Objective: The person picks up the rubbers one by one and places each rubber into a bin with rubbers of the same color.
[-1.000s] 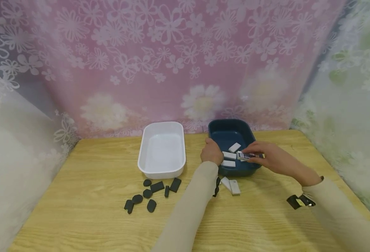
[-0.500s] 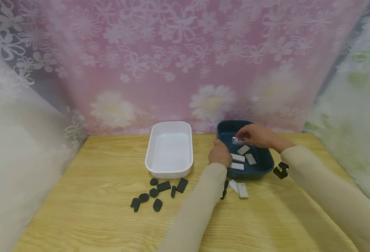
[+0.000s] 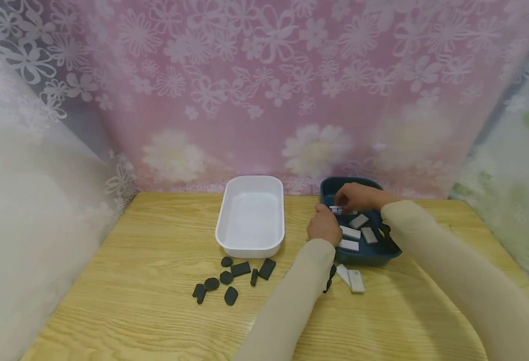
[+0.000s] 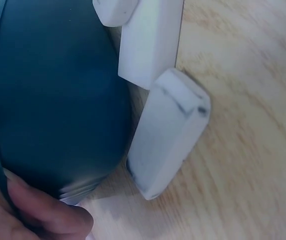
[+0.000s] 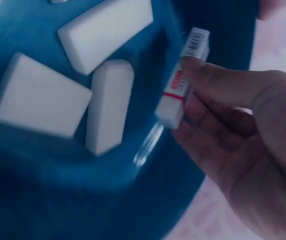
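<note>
My left hand (image 3: 324,225) grips the left rim of a dark blue tub (image 3: 368,258), its fingers curled over the edge in the left wrist view. Inside the tub, my right hand (image 3: 358,197) pinches an eraser (image 5: 175,90) in a printed paper sleeve with a barcode and a red band. The eraser is close over the tub's bottom, near its back left. Several bare white erasers (image 3: 350,232) lie in the tub towards the front. Outside, in front of the tub, more white erasers (image 4: 165,135) lie on the table, one leaning against another.
A white tub (image 3: 251,250) stands to the left of the blue one. Before it several black pieces (image 3: 240,269) of different shapes are scattered on the wooden table (image 3: 156,311). A pink flowered curtain (image 3: 228,100) hangs right behind the tubs.
My right hand has carried the sleeved eraser from the tub's front right to its back left. My left hand stays on the rim. The head view has turned a little to the left.
</note>
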`<state>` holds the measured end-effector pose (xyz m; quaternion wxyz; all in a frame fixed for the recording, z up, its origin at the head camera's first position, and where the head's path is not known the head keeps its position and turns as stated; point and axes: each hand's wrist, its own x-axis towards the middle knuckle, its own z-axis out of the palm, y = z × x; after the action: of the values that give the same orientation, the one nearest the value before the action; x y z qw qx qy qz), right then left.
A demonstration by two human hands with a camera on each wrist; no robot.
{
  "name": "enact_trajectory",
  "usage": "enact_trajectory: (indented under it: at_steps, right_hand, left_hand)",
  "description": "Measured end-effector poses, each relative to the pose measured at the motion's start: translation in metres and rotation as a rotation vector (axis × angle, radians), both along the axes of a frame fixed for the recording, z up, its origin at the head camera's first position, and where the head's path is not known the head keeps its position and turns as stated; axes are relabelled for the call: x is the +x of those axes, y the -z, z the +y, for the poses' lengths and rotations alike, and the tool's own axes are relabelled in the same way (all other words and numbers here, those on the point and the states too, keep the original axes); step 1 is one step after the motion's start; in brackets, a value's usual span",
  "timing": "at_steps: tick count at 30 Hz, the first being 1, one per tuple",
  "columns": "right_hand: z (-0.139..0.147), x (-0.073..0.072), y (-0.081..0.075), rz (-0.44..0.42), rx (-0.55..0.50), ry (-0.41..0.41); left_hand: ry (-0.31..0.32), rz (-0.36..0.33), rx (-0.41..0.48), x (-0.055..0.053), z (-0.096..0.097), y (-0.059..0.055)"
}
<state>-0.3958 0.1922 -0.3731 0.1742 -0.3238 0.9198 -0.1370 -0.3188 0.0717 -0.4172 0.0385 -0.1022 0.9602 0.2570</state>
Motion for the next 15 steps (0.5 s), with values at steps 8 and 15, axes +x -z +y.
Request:
enact_trajectory:
  at_steps: [8, 15]
  right_hand:
    - [-0.006, -0.003, 0.023, -0.051, 0.058, 0.001]
    - [0.003, 0.008, 0.015, 0.098, -0.053, 0.001]
  left_hand:
    - [0.022, 0.028, 0.019, 0.000, 0.003, 0.011]
    - [0.017, 0.038, 0.017, -0.003, -0.003, 0.010]
